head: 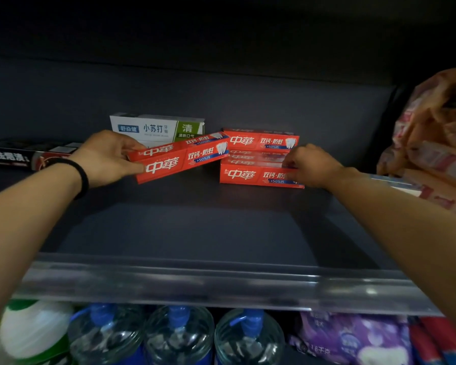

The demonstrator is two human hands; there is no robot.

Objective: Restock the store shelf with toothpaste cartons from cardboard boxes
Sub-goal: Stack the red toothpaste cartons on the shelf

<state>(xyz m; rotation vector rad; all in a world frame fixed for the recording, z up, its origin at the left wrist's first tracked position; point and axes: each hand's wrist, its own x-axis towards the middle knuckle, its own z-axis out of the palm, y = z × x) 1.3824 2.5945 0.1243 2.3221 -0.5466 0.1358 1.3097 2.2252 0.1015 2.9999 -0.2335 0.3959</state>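
Observation:
My left hand (107, 158) grips the left end of a red toothpaste carton (179, 158), held tilted just above the dark shelf (190, 227). To its right stand more red cartons (258, 159), some stacked and one behind. My right hand (309, 164) rests on the right end of this stack, fingers curled on the front cartons. A white and green toothpaste carton (157, 129) stands behind the held one.
A black carton (24, 155) lies at the shelf's far left. Orange plastic-wrapped packs (437, 143) fill the right side. A clear price rail (195, 283) runs along the shelf's front edge. Below it stand water bottles (179, 335), a white and green container (34, 330) and purple packs (353, 341).

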